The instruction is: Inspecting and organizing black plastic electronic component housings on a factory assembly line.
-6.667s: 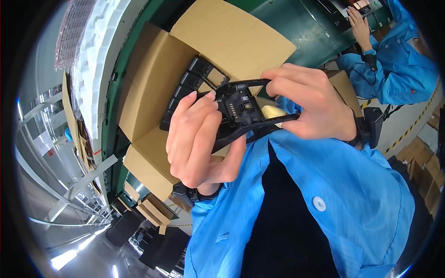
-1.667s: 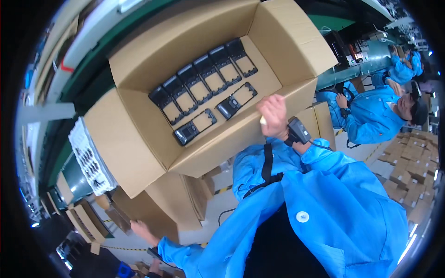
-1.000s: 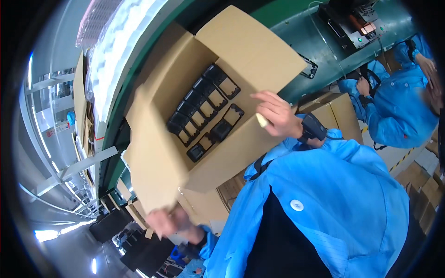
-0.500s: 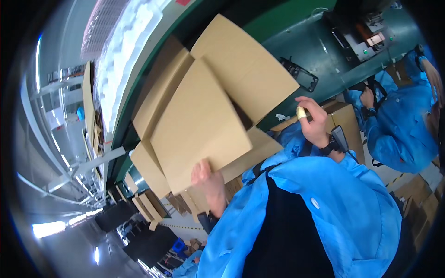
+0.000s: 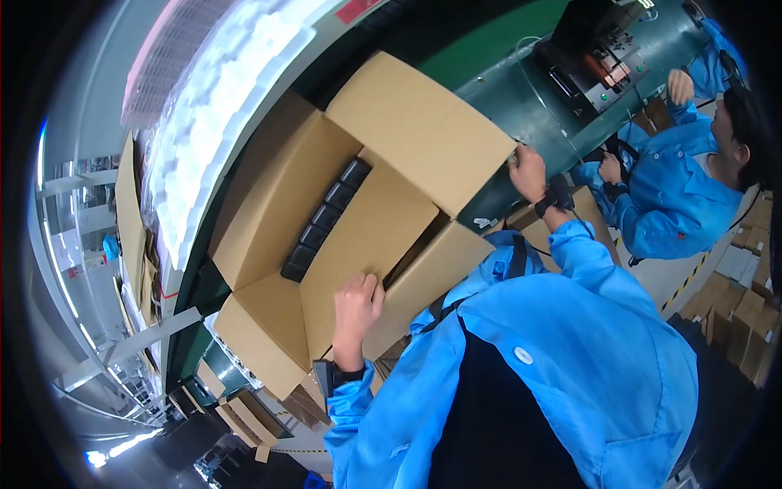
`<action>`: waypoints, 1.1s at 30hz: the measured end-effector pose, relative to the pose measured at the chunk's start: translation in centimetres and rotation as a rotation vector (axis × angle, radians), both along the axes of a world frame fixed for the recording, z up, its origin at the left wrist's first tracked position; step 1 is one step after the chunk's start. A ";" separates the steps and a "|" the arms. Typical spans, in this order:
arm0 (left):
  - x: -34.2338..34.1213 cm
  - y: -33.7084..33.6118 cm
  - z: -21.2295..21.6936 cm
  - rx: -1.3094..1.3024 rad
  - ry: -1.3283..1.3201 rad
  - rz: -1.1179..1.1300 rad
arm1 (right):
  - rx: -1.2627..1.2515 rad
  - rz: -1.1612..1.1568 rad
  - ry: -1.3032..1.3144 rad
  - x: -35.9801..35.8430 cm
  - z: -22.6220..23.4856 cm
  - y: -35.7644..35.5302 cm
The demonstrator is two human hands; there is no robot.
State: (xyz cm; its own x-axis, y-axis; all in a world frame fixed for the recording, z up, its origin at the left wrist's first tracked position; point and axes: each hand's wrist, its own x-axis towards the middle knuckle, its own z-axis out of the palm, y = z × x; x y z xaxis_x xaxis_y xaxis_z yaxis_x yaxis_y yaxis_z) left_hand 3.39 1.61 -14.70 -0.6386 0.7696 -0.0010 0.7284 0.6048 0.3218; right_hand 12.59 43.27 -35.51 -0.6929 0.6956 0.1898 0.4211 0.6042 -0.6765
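In front of me an open cardboard box (image 5: 269, 196) sits tilted in view, its flaps folded outward. A flat cardboard sheet (image 5: 371, 216) lies inside it, and a row of black blocky items (image 5: 326, 216) shows along the sheet's far side. My left hand (image 5: 357, 308) is closed on the sheet's near edge, fingertips bent over it. At the outer corner of the right flap (image 5: 423, 130), my right hand (image 5: 529, 174) has its fingers curled against the cardboard. Whatever lies beneath the sheet is hidden.
Beyond the box, a green work surface (image 5: 513, 106) carries a black machine (image 5: 586, 69). A co-worker in blue (image 5: 676, 187) is at the right. Clear plastic trays (image 5: 220, 114) are stacked at the far left. More cartons (image 5: 725, 318) stand at the lower right.
The sheet has gone down into the box, uncovering the black items. My right hand has come to the flap's corner. The whole view has shifted a little.
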 end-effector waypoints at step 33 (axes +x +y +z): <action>-9.1 -4.5 -16.1 -0.028 -0.155 -0.414 | -0.076 -0.344 -0.136 7.8 5.4 -10.5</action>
State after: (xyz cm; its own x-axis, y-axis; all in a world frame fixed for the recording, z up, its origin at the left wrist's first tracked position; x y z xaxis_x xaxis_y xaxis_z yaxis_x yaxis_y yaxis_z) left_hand -5.76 -2.85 -30.83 -0.2670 0.9588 -0.0968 0.8557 0.2820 0.4339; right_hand 20.39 32.75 -30.10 -0.4313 0.9007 0.0510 0.6797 0.3616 -0.6381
